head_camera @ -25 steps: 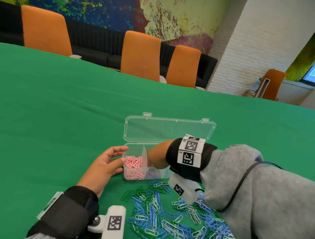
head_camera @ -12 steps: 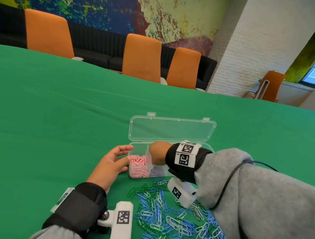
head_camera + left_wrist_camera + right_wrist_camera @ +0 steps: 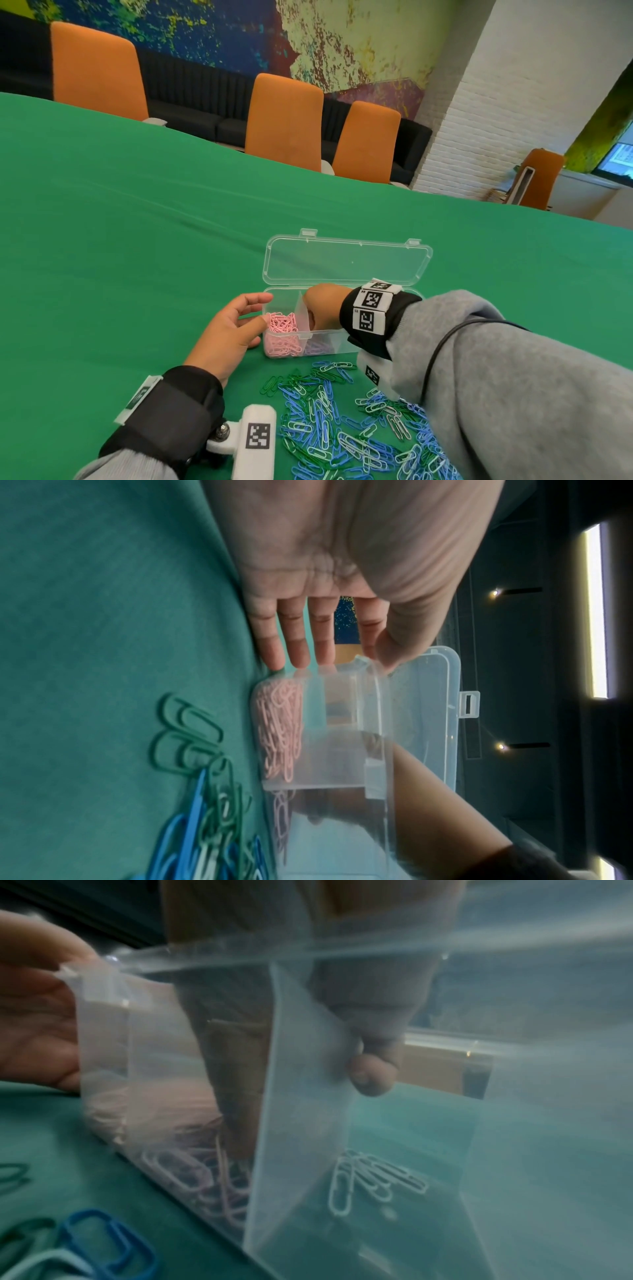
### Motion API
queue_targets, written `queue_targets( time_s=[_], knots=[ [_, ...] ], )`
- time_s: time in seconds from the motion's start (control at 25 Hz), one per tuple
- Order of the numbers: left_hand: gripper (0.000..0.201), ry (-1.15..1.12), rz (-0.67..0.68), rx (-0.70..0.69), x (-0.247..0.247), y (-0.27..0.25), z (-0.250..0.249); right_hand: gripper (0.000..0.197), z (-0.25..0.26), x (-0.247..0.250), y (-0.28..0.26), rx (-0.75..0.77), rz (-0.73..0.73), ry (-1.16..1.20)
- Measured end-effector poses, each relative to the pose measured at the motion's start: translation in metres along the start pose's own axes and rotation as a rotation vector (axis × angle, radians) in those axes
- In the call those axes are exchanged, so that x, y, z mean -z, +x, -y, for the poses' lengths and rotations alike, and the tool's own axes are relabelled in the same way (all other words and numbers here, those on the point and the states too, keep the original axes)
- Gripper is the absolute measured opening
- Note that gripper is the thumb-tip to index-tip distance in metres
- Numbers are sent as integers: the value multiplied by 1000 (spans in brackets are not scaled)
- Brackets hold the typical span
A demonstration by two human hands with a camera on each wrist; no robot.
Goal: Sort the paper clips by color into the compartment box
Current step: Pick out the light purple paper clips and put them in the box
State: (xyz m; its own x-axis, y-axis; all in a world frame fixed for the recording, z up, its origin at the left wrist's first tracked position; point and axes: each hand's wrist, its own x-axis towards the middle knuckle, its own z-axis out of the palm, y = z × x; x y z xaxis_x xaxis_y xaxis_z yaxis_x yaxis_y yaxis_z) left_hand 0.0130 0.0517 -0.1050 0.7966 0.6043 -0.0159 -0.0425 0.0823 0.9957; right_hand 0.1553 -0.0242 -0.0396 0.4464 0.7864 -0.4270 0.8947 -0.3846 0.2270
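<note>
A clear compartment box [image 3: 342, 345] stands with its lid [image 3: 346, 262] open on the green table. Its left compartment holds pink clips [image 3: 282, 325]. My left hand [image 3: 260, 310] is open, straight fingers [image 3: 298, 653] touching the box's left end. My right hand [image 3: 322, 303] reaches down into the box. Its fingers [image 3: 371, 1069] straddle and pinch a tilted clear divider [image 3: 301, 1096]. A few white clips [image 3: 373, 1180] lie on the box floor right of the divider, lilac ones [image 3: 205, 1177] left of it. Loose blue, green and white clips [image 3: 342, 421] are piled in front.
Green cloth covers the whole table [image 3: 137, 240], bare to the left and beyond the box. Orange chairs [image 3: 284, 120] stand along the far edge. My grey right sleeve [image 3: 496, 377] lies over the right part of the pile.
My right hand has sunk a little deeper into the box. My left hand has stayed at the box's left end.
</note>
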Motion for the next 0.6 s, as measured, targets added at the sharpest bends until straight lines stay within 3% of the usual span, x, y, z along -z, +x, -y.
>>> queue_targets(
  time_s=[0.16,0.36,0.48,0.6],
  knots=[
    [31,10,0,3,1,0,0,20,2,0,2,-17,9,22],
    [24,-12,2,1,-1,-2,-2,30,6,1,0,-34,22,20],
    [36,-27,5,13,-1,-4,-5,33,6,1,0,-36,32,22],
    [33,-31,5,17,0,-3,-3,37,5,-1,3,-32,0,14]
  ],
)
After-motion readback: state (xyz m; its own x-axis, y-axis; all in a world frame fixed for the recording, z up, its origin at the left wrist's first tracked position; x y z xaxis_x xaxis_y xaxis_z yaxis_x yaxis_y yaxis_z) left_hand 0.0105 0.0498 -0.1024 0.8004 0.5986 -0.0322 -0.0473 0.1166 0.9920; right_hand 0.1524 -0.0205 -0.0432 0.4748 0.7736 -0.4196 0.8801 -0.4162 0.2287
